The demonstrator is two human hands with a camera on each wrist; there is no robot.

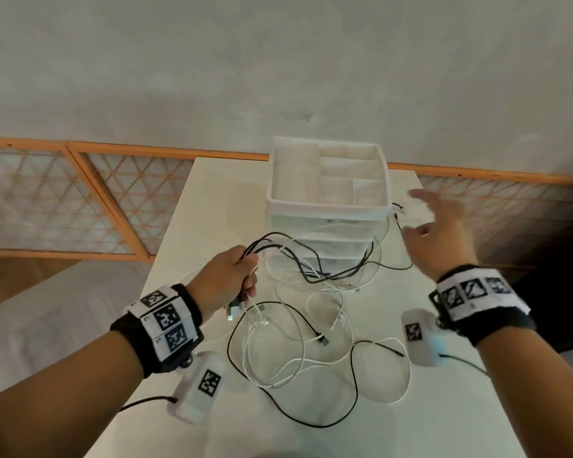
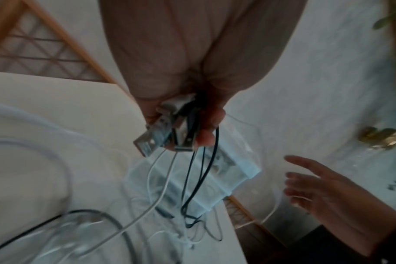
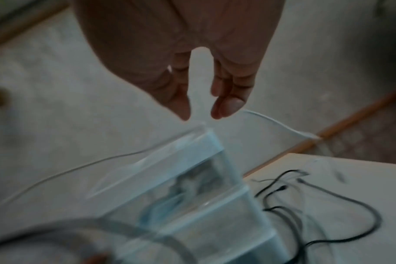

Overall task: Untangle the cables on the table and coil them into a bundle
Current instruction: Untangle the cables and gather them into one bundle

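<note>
Black and white cables (image 1: 298, 312) lie tangled in loops on the white table (image 1: 212, 200). My left hand (image 1: 232, 276) grips a bunch of them above the table's left middle; the left wrist view shows several USB plugs (image 2: 161, 135) sticking out below its curled fingers (image 2: 206, 137). Strands run from that fist toward the drawer unit. My right hand (image 1: 437, 226) hovers to the right of the unit with fingers spread, holding nothing. In the right wrist view its fingertips (image 3: 226, 105) hang over the unit's corner, and black cable ends (image 3: 283, 187) lie on the table beside it.
A white plastic drawer unit (image 1: 328, 206) with an open divided tray on top stands at the back middle of the table. Cables wrap round its base. Behind the table are a grey wall and an orange lattice rail (image 1: 80, 193). The table's right edge is near my right wrist.
</note>
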